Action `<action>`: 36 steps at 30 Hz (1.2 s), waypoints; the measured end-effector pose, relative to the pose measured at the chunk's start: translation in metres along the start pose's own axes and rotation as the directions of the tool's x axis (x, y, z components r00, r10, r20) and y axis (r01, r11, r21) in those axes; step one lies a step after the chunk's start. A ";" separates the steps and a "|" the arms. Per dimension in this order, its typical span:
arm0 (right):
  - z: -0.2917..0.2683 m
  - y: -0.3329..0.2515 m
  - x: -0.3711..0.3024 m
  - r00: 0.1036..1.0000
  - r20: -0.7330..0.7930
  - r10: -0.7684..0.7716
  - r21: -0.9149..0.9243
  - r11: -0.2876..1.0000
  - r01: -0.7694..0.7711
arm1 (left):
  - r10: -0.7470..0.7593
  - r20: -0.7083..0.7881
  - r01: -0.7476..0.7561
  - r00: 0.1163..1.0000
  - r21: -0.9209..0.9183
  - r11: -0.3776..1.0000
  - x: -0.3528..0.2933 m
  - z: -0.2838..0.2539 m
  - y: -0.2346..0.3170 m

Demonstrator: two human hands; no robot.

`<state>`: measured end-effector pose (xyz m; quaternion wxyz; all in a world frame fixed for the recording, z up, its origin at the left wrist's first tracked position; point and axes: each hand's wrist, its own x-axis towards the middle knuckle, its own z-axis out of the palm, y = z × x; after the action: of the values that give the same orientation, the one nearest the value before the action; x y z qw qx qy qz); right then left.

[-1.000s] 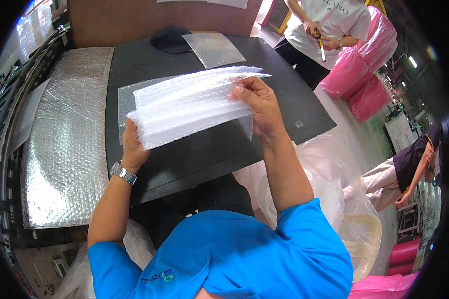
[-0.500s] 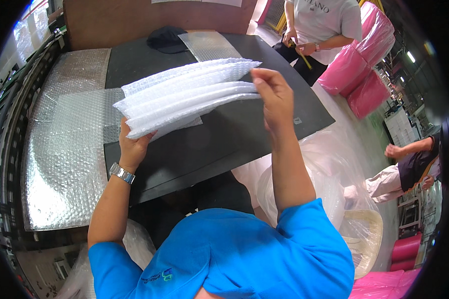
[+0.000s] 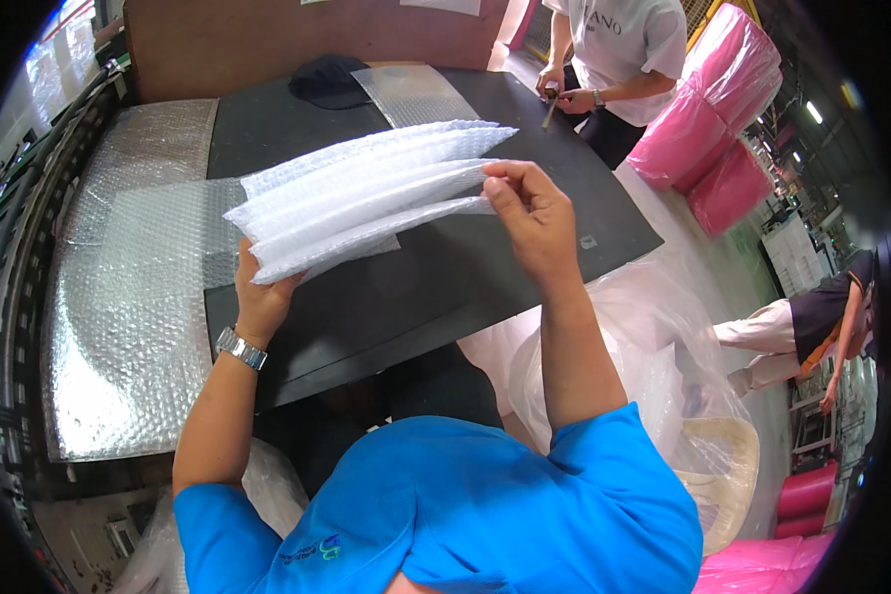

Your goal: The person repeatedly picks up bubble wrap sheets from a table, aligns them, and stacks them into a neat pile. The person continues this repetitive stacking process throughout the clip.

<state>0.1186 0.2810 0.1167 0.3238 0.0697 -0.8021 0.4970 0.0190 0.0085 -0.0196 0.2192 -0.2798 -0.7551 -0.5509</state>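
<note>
A fanned stack of white bubble-wrap bags [image 3: 361, 193] hangs above the black table [image 3: 445, 287]. My left hand [image 3: 262, 297], with a wristwatch, grips the stack's left end from below. My right hand [image 3: 530, 213] pinches the right edges of the bags between thumb and fingers. The bags are spread apart at the right end and bunched together at the left.
A sheet of bubble wrap [image 3: 134, 287] covers the surface left of the table, and another piece [image 3: 416, 94] lies at the far edge beside a dark cap [image 3: 329, 81]. A person in a white shirt [image 3: 619, 49] stands at the far corner. Pink rolls [image 3: 708, 139] and clear plastic bags [image 3: 643, 356] are to the right.
The stack of bags has moved left and toward the far side, and its right ends have fanned out more under my right hand's fingers.
</note>
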 end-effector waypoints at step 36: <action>0.019 0.006 0.003 0.943 0.256 0.212 0.631 0.703 -0.329 | 0.149 0.131 -0.162 0.980 0.093 0.982 -0.004 0.003 -0.004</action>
<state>0.1050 0.2686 0.1083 0.1336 0.1023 -0.5969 0.7845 0.0197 0.0093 -0.0256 0.2288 -0.3599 -0.7704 -0.4740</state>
